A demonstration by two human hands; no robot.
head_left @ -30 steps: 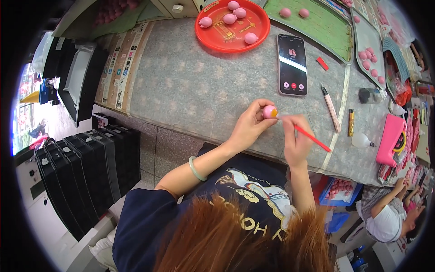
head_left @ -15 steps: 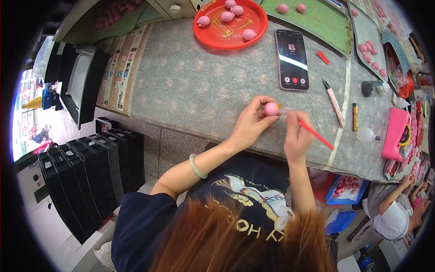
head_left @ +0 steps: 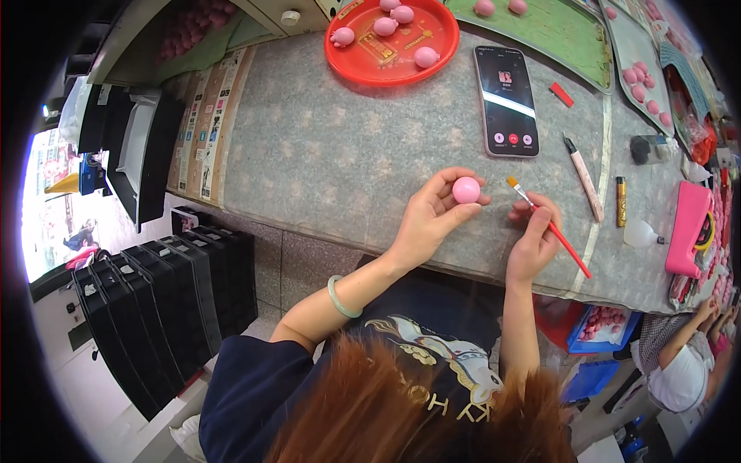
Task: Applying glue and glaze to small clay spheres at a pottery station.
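Near the table's front edge, my left hand (head_left: 434, 214) grips a small round pink ball (head_left: 466, 190) between thumb and fingers. To the right of it, my right hand (head_left: 534, 241) holds a paintbrush (head_left: 562, 245) with a red handle, its tan bristles pointing up and left. A short gap separates the bristles from the ball. Beyond my hands lies a phone (head_left: 507, 100) with its dark screen lit. At the far side stands a round red tray (head_left: 392, 73) with several pink pieces on it, some with small bumps.
Right of the phone lie a red strip (head_left: 562, 95), a pen (head_left: 583, 179), a gold tube (head_left: 620, 202) and a translucent squeeze bottle (head_left: 643, 232). A pink tape dispenser (head_left: 688, 229) stands farther right. Green-lined trays (head_left: 540, 45) hold pink pieces at the back. Another person (head_left: 679, 370) works at right.
The paintbrush has come away from the pink ball, as my right hand moved slightly right and its bristles turned upward. My left hand still holds the ball. The whole view has shifted slightly.
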